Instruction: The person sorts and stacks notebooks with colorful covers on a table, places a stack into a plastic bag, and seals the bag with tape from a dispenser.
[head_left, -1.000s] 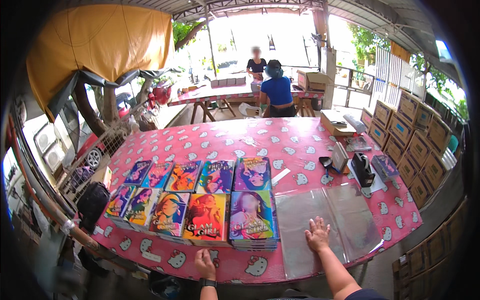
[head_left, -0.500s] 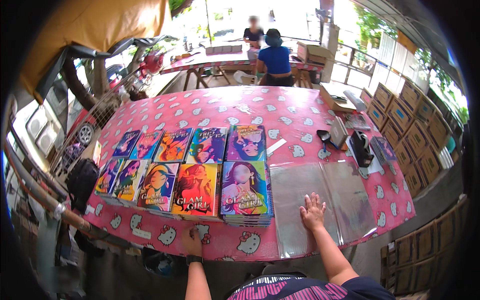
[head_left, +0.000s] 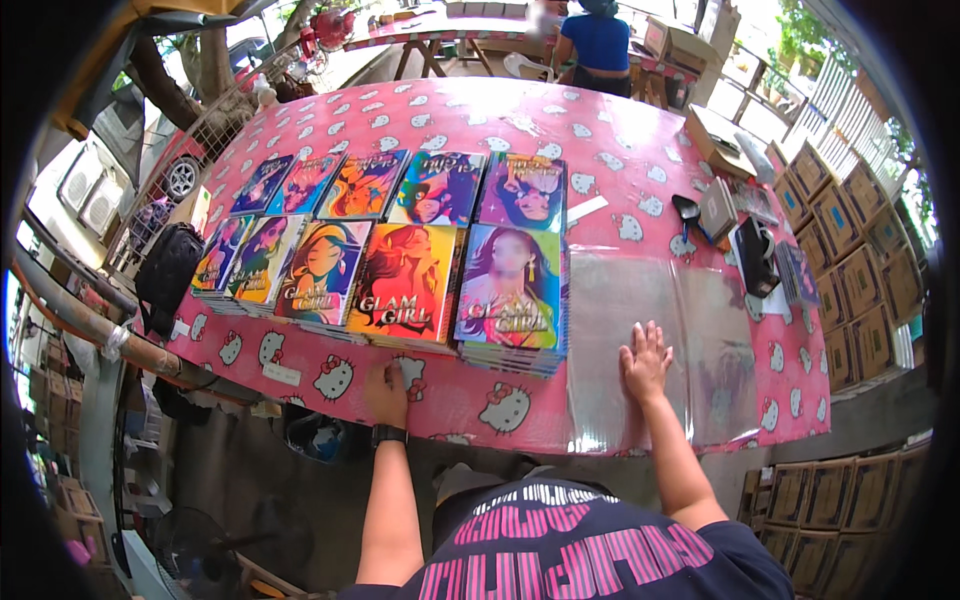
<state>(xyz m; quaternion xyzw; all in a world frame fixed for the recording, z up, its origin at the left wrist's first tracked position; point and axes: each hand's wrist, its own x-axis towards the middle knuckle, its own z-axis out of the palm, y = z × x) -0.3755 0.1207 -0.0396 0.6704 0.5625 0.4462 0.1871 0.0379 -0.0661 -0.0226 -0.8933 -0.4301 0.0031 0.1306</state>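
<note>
While the view has tipped lower over the last second, so the pink patterned worktop [head_left: 640,130] now fills the upper frame and the person's dark shirt shows at the bottom, the hands have hardly shifted. The right hand [head_left: 645,362] lies flat and open, fingers spread, on the stack of clear plastic sleeves [head_left: 655,330] at centre right, gripping nothing. The left hand [head_left: 386,392] rests palm down on the worktop's near edge, just below the colourful book stacks [head_left: 400,250]. I judge the sleeves are being steadied, none lifted yet.
</note>
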